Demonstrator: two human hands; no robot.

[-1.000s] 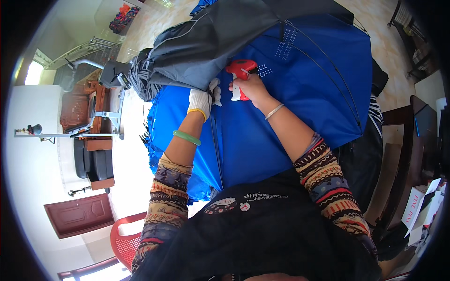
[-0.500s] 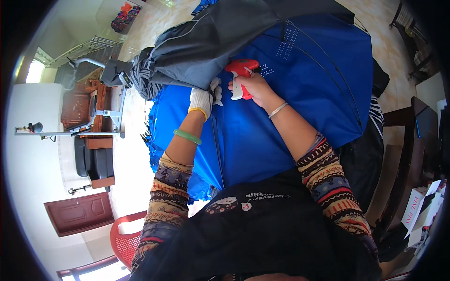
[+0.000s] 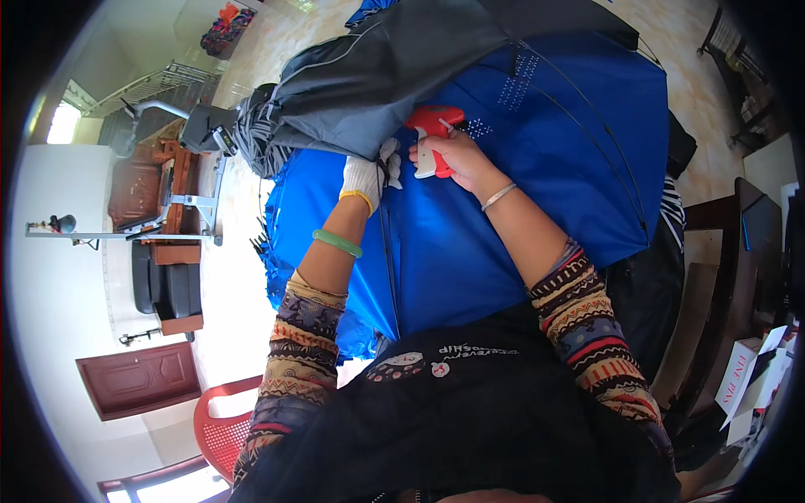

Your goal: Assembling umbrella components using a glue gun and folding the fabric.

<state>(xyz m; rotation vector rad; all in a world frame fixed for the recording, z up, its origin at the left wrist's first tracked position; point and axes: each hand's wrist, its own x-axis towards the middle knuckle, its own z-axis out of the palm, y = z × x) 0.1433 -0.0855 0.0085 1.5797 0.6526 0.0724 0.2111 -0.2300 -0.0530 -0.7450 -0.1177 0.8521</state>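
Blue umbrella fabric [image 3: 511, 226] with thin black ribs is spread in front of me. Dark grey fabric [image 3: 360, 88] is folded over its far left part. My left hand [image 3: 366, 179], in a white knit glove with a yellow cuff, is closed on a black umbrella rib [image 3: 389, 260] at the grey fabric's edge; its fingertips are partly hidden. Just to the right, my bare right hand [image 3: 459, 159] is wrapped round the handle of a red and white tagging gun [image 3: 436, 117]. The gun's front end points left toward the gloved fingers, over the blue fabric.
At left stand exercise equipment [image 3: 197, 203] and a red plastic chair [image 3: 220, 432]. A dark wooden table [image 3: 738, 251] is at right, with an opened white box [image 3: 740, 381] near it. Gathered striped fabric [image 3: 262, 134] hangs at the umbrella's far left.
Both hands keep their places and grips, the right on the tagging gun and the left on the rib. The view has shifted very slightly.
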